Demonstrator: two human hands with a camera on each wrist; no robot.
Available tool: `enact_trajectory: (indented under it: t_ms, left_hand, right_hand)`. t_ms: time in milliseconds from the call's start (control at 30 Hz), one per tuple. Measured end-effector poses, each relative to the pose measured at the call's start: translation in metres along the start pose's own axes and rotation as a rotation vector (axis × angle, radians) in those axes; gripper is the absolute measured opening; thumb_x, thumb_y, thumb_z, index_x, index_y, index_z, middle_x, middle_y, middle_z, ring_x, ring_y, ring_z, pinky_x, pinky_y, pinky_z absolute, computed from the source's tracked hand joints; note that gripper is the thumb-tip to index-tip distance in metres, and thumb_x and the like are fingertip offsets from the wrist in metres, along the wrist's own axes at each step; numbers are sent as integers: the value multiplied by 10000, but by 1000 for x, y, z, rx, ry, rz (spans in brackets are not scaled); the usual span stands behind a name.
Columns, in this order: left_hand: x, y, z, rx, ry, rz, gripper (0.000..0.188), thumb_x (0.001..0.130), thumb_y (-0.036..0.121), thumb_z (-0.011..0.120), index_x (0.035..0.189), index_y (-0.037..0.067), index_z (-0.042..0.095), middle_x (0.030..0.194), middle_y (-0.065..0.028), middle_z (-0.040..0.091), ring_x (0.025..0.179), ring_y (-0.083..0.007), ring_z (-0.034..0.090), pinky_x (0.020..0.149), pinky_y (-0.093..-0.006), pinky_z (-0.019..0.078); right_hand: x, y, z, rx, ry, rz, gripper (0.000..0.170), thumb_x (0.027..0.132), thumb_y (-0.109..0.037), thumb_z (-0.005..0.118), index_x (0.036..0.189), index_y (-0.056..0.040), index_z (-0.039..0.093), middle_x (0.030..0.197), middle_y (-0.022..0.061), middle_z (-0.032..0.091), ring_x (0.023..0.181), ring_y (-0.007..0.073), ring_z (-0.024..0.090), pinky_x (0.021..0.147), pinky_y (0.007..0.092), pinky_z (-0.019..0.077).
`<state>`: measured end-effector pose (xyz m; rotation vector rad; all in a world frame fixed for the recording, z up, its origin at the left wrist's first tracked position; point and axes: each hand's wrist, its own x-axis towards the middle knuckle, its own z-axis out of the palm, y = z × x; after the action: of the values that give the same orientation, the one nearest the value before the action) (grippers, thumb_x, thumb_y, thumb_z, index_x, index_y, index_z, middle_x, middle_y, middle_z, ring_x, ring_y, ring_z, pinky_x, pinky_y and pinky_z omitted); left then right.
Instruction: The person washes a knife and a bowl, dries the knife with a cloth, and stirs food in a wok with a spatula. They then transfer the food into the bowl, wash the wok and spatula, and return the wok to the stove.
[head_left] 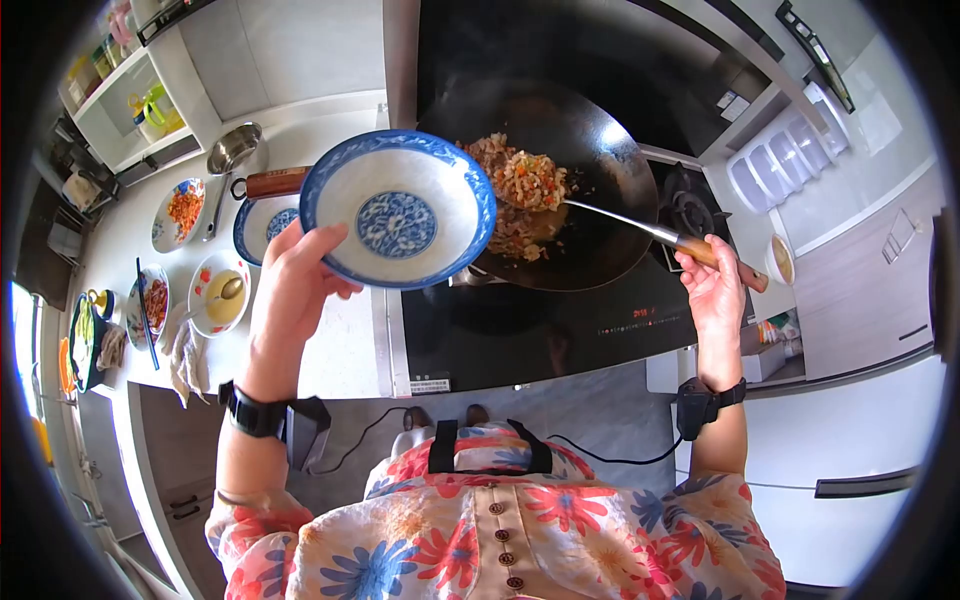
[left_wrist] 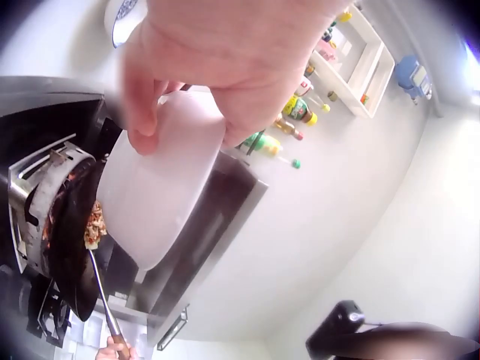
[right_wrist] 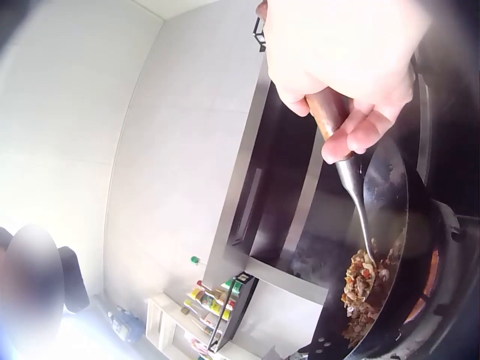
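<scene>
My left hand holds a blue-and-white bowl by its near left rim, thumb over the inside. Tilted toward the head camera, the bowl has a bare inside and overlaps the left edge of the wok in this view. The left wrist view shows its white underside with fingers against it. My right hand grips the wooden handle of a wok spatula. The spatula's head is hidden under a heap of fried rice with orange bits, inside the wok. More rice lies beneath the heap.
The wok sits on a black glass hob. Left on the counter stand a second blue-and-white bowl, a metal pot, a plate of orange pieces and a bowl of yellowish liquid. Chopsticks lie across another dish.
</scene>
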<state>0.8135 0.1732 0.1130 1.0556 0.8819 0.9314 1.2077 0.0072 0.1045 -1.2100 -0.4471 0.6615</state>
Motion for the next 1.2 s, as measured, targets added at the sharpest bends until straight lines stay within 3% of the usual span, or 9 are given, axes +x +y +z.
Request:
enact_trajectory:
  t_ms: [233,500,633,800,967,1033,1200]
  left_hand:
    - [36,2,23,81,-97,-39,269,824,214,535,942,-28,545,743,-112,627,518,-134,584,491,-215,487]
    - [77,-15,56,71,-112,-83,267,833,196,553,901,-62,534,735,-133,628,546,-170,612,503,-237,510]
    - [88,-24,65,-73,-157,-77,269,796,164,577,881,-88,533,708,-149,617,520,-185,610,490,-246,527]
    - [88,-32,67,-101,-146,-71,233,798,120,563,910,-81,529,747,-148,614,564,-191,623,516,-251,540]
    - [76,-28,65,-122,-142,-1,254,807,93,537,987,-84,512,831,-152,616,623,-182,630,526,-246,540]
    - [70,-27,58,-133,-148,21,266,810,85,531,1015,-82,507,855,-150,617,640,-178,632,528,-244,539]
    - [52,-25,29,-288,-147,65,265,813,54,518,1057,-50,508,868,-127,622,657,-162,632,515,-233,528]
  right_hand:
    - [8,-32,4,7,6,-87,266,821,-261,592,971,-45,551,839,104,634,673,175,638,524,228,476]
    - [-24,-70,51,-70,-171,-296,224,860,-170,523,1006,-2,499,846,153,621,661,198,633,575,257,487]
    - [-50,-64,53,-334,-418,-612,171,869,-86,465,995,30,476,809,180,600,668,239,635,653,306,515]
    - [-57,-82,47,-433,-496,-896,187,863,-71,472,1019,31,478,809,204,604,717,242,628,710,313,501]
    - [-35,-85,39,-407,-261,-723,199,867,-90,499,1018,37,480,818,181,608,703,234,629,673,288,496]
    - [-17,-80,39,-411,-120,-502,206,861,-108,527,999,38,486,817,150,604,673,232,633,634,279,497]
    - [29,-110,32,-649,-103,-244,332,805,-270,616,976,-3,519,818,101,608,581,158,629,481,218,477]
